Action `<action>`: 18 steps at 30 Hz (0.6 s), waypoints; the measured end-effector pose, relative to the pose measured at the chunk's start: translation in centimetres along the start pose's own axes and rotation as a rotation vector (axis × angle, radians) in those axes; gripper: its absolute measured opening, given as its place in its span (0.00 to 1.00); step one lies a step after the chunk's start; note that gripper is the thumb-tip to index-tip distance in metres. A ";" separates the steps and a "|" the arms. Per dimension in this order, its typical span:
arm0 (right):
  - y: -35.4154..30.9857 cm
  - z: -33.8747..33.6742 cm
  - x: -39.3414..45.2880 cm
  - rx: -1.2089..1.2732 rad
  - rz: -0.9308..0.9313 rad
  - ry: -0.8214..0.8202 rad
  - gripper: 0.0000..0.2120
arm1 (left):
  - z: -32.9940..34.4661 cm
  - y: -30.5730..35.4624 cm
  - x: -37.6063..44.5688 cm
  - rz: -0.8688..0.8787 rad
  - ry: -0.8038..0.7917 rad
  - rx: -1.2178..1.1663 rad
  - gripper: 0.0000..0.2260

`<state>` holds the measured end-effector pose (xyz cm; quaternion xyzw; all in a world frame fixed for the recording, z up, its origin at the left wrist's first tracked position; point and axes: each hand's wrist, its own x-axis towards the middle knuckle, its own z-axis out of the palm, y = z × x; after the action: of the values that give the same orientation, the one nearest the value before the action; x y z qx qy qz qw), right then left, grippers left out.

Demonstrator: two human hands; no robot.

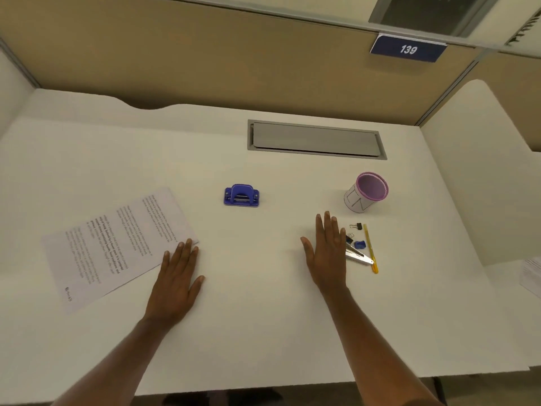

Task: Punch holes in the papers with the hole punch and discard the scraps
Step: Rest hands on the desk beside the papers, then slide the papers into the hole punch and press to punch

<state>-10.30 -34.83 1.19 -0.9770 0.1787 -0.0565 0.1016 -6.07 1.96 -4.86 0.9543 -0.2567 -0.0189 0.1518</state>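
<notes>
The hole punch (241, 195) is a small blue unit standing upright on the white desk (263, 317), near the middle, with nothing inserted in its slot. The papers (117, 244), printed sheets lying flat and turned at an angle, occupy the left portion of the desk, well apart from the punch. No holes are visible along the sheet edges, and no scraps are visible on the surface.

The left hand (175, 282) lies palm down with fingers extended and together; its fingertips touch or overlap the near right corner of the papers. It grasps nothing. The right hand (326, 256) lies flat on bare desk, fingers extended and slightly spread, also grasping nothing.

Just beside the right hand lies a cluster of small stationery: a yellow pen (370, 247), binder clips (356, 226) and a metal clip. Beyond them stands a purple-rimmed pen cup (366, 192).

Assessment: the task appears not yet begun. All steps remain: bringing papers and punch together, inserting the sheet edge, pressing the lever, and emptying the scraps. No waste bin is in view.
</notes>
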 end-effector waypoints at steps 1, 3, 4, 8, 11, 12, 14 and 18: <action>-1.0 0.2 -0.1 0.020 -0.033 0.000 0.32 | -0.2 0.1 0.0 -0.005 0.002 0.001 0.31; -3.1 0.7 -0.2 0.064 -0.101 -0.006 0.32 | -0.8 0.2 -0.1 -0.029 0.009 0.008 0.30; -4.2 0.9 -0.2 0.087 -0.134 -0.010 0.31 | -1.1 0.3 -0.1 -0.046 0.013 0.013 0.30; -9.0 1.5 -0.5 0.166 -0.243 -0.019 0.30 | -2.9 0.2 -0.4 -0.112 0.035 0.008 0.29; -12.6 1.9 -1.0 0.207 -0.296 -0.034 0.30 | -4.0 -0.9 -1.0 -0.150 0.056 -0.027 0.29; -13.8 2.1 -1.0 0.223 -0.306 -0.042 0.30 | -4.2 -1.4 -1.2 -0.155 0.068 -0.038 0.29; -16.2 2.4 -1.0 0.259 -0.328 -0.065 0.30 | -4.8 -2.8 -1.8 -0.162 0.085 -0.047 0.29; -20.8 3.1 -0.7 0.368 -0.307 -0.166 0.29 | -6.3 -6.1 -2.4 -0.197 0.106 -0.067 0.29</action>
<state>-3.43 -15.01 2.63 -0.9591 0.0060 -0.0226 0.2822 -4.45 9.96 -0.78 0.9690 -0.1526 0.0084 0.1943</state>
